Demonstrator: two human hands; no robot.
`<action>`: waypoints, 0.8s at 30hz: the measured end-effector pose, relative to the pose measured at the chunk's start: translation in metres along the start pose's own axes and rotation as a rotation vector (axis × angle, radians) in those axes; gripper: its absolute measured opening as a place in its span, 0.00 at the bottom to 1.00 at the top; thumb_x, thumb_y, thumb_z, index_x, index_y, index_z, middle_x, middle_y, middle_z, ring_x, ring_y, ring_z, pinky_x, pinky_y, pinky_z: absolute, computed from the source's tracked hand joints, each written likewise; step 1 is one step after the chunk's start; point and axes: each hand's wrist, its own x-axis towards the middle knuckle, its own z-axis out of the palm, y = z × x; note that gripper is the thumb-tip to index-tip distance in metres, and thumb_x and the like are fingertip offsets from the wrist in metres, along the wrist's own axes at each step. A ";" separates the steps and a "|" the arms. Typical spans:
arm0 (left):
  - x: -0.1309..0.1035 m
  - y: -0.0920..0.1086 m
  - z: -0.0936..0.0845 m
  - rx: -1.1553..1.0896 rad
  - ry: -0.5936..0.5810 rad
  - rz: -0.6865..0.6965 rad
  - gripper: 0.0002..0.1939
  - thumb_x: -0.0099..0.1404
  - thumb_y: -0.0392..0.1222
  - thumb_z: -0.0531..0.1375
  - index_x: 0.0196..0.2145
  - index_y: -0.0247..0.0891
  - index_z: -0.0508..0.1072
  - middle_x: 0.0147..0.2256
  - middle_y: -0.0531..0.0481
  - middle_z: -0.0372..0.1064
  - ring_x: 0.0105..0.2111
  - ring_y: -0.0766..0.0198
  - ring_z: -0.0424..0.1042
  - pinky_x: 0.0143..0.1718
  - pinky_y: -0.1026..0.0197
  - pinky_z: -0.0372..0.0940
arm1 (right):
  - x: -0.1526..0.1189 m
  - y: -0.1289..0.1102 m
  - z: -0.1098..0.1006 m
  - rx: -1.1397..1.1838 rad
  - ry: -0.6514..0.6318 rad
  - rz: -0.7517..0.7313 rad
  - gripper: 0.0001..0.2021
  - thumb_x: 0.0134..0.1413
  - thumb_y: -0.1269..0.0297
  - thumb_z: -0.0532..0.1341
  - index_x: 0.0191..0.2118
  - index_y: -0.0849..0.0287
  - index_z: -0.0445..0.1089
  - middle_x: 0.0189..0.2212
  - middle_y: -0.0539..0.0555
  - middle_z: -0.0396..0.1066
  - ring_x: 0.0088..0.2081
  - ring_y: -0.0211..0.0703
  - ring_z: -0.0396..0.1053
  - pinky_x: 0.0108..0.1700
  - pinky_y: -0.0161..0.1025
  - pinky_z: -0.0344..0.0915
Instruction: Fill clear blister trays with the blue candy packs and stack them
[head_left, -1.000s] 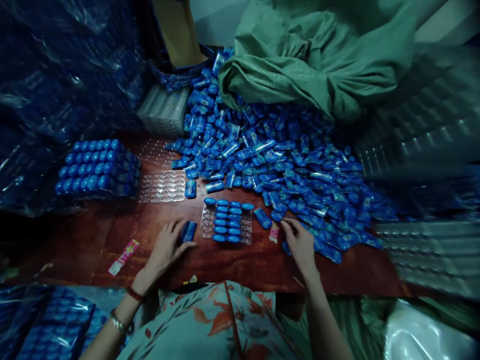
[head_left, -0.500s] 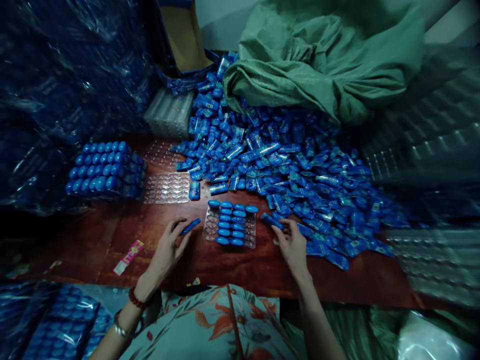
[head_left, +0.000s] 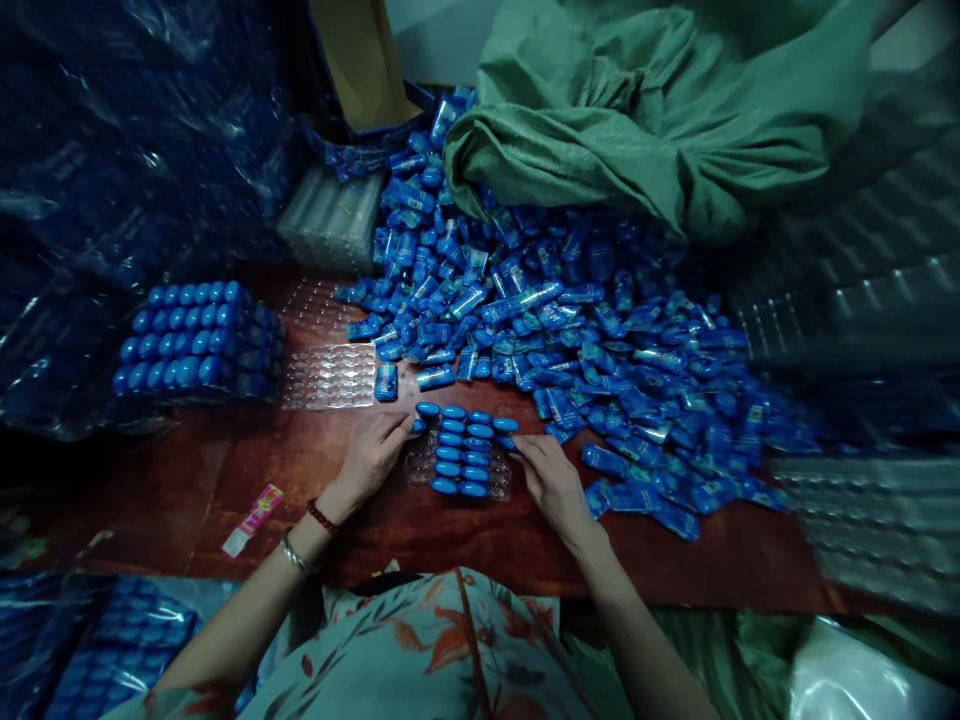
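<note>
A clear plastic tray point(head_left: 498, 484) lies on the brown table before me, its middle columns filled with blue oval pieces point(head_left: 448, 454). At the tray's left edge my left hand point(head_left: 379, 450) pinches a blue piece point(head_left: 418, 425), just below the upper left oval. My right hand point(head_left: 546, 470) is at the right edge, fingers closed on another blue piece point(head_left: 505, 441) below the upper right oval. Beyond the tray spreads a large heap of blue wrapped pieces point(head_left: 525, 300). An unfilled clear tray point(head_left: 330, 376) lies to the left.
Filled trays of blue pieces point(head_left: 184, 345) are stacked at left. Stacked clear trays point(head_left: 334, 218) stand behind. A green cloth sack point(head_left: 645, 130) covers the back of the heap. More clear trays point(head_left: 862, 520) lie at right. A pink wrapper point(head_left: 253, 520) is near the front edge.
Both hands have moved inward and slightly up to the tray's two sides, each carrying a blue piece. The view has shifted slightly.
</note>
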 end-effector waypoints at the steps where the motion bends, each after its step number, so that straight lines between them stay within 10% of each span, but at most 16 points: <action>1: 0.000 -0.001 -0.001 -0.012 0.007 0.031 0.16 0.69 0.33 0.49 0.53 0.38 0.64 0.42 0.43 0.70 0.43 0.62 0.70 0.43 0.56 0.68 | 0.003 0.000 -0.004 -0.037 -0.048 -0.029 0.17 0.59 0.74 0.49 0.51 0.56 0.66 0.41 0.58 0.70 0.43 0.47 0.66 0.42 0.44 0.67; 11: 0.007 0.008 -0.006 0.055 -0.127 0.125 0.16 0.69 0.33 0.46 0.53 0.35 0.63 0.41 0.41 0.69 0.41 0.60 0.69 0.40 0.58 0.68 | 0.036 -0.011 -0.019 -0.339 -0.356 -0.164 0.18 0.56 0.80 0.49 0.47 0.58 0.68 0.36 0.58 0.67 0.37 0.47 0.62 0.38 0.41 0.64; 18: 0.019 0.020 -0.013 0.244 -0.338 0.112 0.16 0.67 0.31 0.47 0.48 0.34 0.68 0.44 0.38 0.68 0.42 0.56 0.67 0.40 0.54 0.66 | 0.019 -0.021 0.003 -0.440 -0.133 -0.078 0.18 0.59 0.76 0.50 0.50 0.56 0.69 0.41 0.61 0.67 0.40 0.49 0.61 0.35 0.42 0.61; 24: 0.017 0.011 -0.017 0.026 -0.010 -0.124 0.15 0.68 0.38 0.50 0.50 0.41 0.69 0.45 0.42 0.65 0.42 0.59 0.67 0.41 0.57 0.66 | 0.027 -0.017 -0.003 -0.202 0.119 0.007 0.16 0.62 0.69 0.52 0.53 0.53 0.68 0.33 0.56 0.67 0.36 0.44 0.63 0.37 0.41 0.61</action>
